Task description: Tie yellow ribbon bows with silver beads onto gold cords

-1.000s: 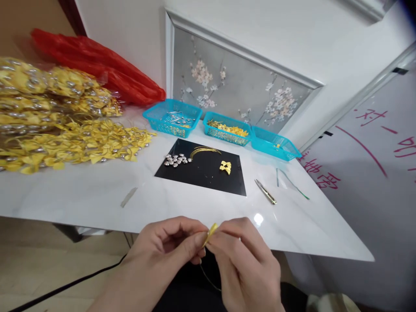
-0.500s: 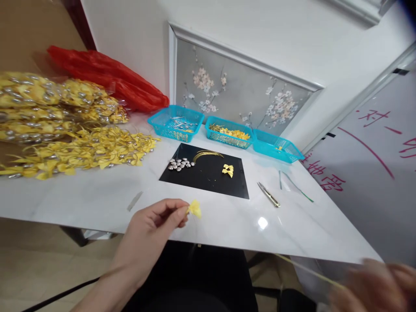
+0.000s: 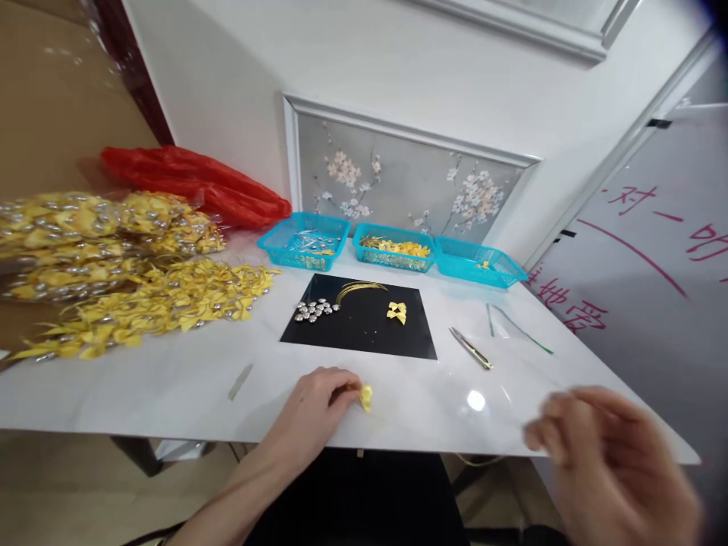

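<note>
My left hand (image 3: pixel 327 406) pinches a small yellow ribbon flower (image 3: pixel 365 397) between thumb and fingertips, just above the front of the white table. Over the table's right front edge, my right hand (image 3: pixel 608 462) is blurred, its fingers curled together. A thin yellow thread (image 3: pixel 478 462) loops below the table edge and runs towards those fingertips; its end is hard to make out. Beyond the left hand lies a black mat (image 3: pixel 353 334) bearing silver beads (image 3: pixel 312 311), curved gold wires (image 3: pixel 361 288) and several yellow bows (image 3: pixel 396 312).
Three blue baskets (image 3: pixel 304 241) stand along the wall, containing small parts and yellow pieces. Thread snips (image 3: pixel 471 349) and a green strip (image 3: pixel 523 331) lie to the right. Bundled yellow garlands (image 3: pixel 171 299) and a red bag (image 3: pixel 193 182) fill the left side. A whiteboard (image 3: pixel 642 250) borders the right.
My left hand has moved right and nearer the tabletop with the yellow flower. My right hand has come up and inward, and the thread that was stretched straight now hangs slack.
</note>
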Available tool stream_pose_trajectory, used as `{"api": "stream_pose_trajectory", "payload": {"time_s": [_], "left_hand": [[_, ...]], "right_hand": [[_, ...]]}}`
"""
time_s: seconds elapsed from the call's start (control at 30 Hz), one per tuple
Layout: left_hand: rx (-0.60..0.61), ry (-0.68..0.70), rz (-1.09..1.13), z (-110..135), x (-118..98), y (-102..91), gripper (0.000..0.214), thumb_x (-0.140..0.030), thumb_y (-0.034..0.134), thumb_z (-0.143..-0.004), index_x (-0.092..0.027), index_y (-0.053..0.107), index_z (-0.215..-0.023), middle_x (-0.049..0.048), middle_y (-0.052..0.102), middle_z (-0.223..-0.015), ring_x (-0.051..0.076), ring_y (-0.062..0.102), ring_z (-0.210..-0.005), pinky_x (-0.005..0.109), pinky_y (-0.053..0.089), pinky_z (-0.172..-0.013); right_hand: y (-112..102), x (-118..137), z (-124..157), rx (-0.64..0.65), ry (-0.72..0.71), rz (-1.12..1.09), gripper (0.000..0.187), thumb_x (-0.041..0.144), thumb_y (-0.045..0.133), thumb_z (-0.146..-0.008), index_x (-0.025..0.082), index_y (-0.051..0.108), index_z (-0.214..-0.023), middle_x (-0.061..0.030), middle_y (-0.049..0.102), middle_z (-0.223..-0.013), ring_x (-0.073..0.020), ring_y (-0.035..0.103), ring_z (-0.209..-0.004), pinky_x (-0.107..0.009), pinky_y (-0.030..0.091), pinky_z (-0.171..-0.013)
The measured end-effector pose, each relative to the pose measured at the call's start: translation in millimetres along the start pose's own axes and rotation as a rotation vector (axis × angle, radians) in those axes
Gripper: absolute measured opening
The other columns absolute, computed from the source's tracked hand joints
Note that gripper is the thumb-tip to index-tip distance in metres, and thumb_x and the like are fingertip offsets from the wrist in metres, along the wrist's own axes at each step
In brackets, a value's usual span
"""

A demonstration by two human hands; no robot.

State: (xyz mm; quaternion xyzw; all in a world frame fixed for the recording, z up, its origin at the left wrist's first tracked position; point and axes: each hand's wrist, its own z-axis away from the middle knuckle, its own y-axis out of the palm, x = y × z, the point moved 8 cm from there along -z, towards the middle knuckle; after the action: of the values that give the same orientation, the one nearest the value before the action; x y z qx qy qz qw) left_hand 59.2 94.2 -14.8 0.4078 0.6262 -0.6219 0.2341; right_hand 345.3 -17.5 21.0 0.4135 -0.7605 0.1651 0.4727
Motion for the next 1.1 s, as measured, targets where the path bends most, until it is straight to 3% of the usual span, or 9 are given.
{"api": "stream_pose_trajectory", "payload": {"time_s": [0.07,0.2,0.27,0.37,0.43,0.53,0.73,1.1], "left_hand": [[-0.009,0.026,-0.087,-4.4,-1.3,2.5,0.021,-0.022,0.059,-0.080,-0.024,0.077,-0.071,0.0040,0.076,-0.080,0.027,0.068,-0.085,0.038,0.049,-0.081],[-0.026,0.036,-0.203,-9.7,5.4,-5.5,0.020,-0.020,0.058,-0.084,-0.023,0.077,-0.080,0.0036,0.076,-0.094,0.021,0.070,-0.075,0.032,0.054,-0.072],[-0.078,0.035,-0.266,-16.8,9.1,-21.0,0.021,-0.017,0.055,-0.088,-0.022,0.075,-0.086,0.0041,0.076,-0.102,0.021,0.072,-0.082,0.032,0.056,-0.074],[-0.199,0.032,-0.383,-36.9,11.3,-52.7,0.015,-0.019,0.057,-0.095,-0.018,0.071,-0.098,0.0067,0.073,-0.110,0.023,0.069,-0.100,0.040,0.055,-0.088],[-0.248,0.029,-0.461,-55.3,11.1,-69.2,0.016,-0.027,0.062,-0.096,-0.017,0.068,-0.107,0.0075,0.071,-0.116,0.024,0.068,-0.103,0.046,0.055,-0.090],[-0.229,0.022,-0.558,-85.2,11.1,-76.9,0.024,-0.032,0.062,-0.095,-0.020,0.066,-0.115,0.0082,0.068,-0.122,0.024,0.068,-0.103,0.046,0.057,-0.088],[-0.124,0.021,-0.652,-129.6,14.3,-56.9,0.029,-0.031,0.063,-0.095,-0.022,0.063,-0.123,0.0096,0.064,-0.129,0.026,0.066,-0.107,0.047,0.057,-0.089],[-0.039,-0.024,-0.537,-142.8,29.1,-37.7,0.032,-0.031,0.063,-0.095,-0.020,0.062,-0.125,0.0100,0.064,-0.129,0.026,0.066,-0.106,0.047,0.057,-0.088]], "right_hand": [[33.2,-6.1,-0.1,0.142,0.018,-0.018,0.010,0.027,0.063,-0.097,0.022,0.062,-0.106,-0.0002,0.065,-0.085,-0.0097,0.060,-0.058,-0.023,0.054,-0.055],[89.8,-17.2,11.0,0.420,0.078,-0.010,0.012,0.029,0.058,-0.098,0.024,0.062,-0.108,0.0003,0.069,-0.075,-0.0120,0.066,-0.064,-0.023,0.057,-0.065],[109.0,-33.0,18.8,0.505,0.208,-0.057,0.016,0.036,0.059,-0.097,0.021,0.065,-0.096,-0.0007,0.068,-0.069,-0.0140,0.066,-0.066,-0.024,0.056,-0.065],[126.3,-58.0,29.1,0.537,0.372,-0.109,0.028,0.045,0.059,-0.095,0.019,0.064,-0.086,-0.0021,0.067,-0.068,-0.0158,0.065,-0.066,-0.027,0.055,-0.067],[132.7,-69.0,34.6,0.541,0.414,-0.122,0.030,0.047,0.058,-0.095,0.019,0.062,-0.085,-0.0019,0.067,-0.066,-0.0161,0.064,-0.065,-0.028,0.055,-0.067],[136.5,-79.4,42.0,0.561,0.455,-0.130,0.032,0.049,0.058,-0.095,0.019,0.061,-0.084,-0.0012,0.065,-0.064,-0.0160,0.062,-0.062,-0.027,0.053,-0.065],[134.7,-87.3,45.0,0.606,0.451,-0.116,0.032,0.049,0.057,-0.095,0.019,0.061,-0.087,-0.0001,0.061,-0.063,-0.0157,0.059,-0.060,-0.026,0.051,-0.063],[133.5,-85.4,42.2,0.623,0.358,-0.080,0.029,0.043,0.053,-0.098,0.018,0.063,-0.086,-0.0004,0.061,-0.061,-0.0151,0.060,-0.058,-0.024,0.050,-0.057]]}}
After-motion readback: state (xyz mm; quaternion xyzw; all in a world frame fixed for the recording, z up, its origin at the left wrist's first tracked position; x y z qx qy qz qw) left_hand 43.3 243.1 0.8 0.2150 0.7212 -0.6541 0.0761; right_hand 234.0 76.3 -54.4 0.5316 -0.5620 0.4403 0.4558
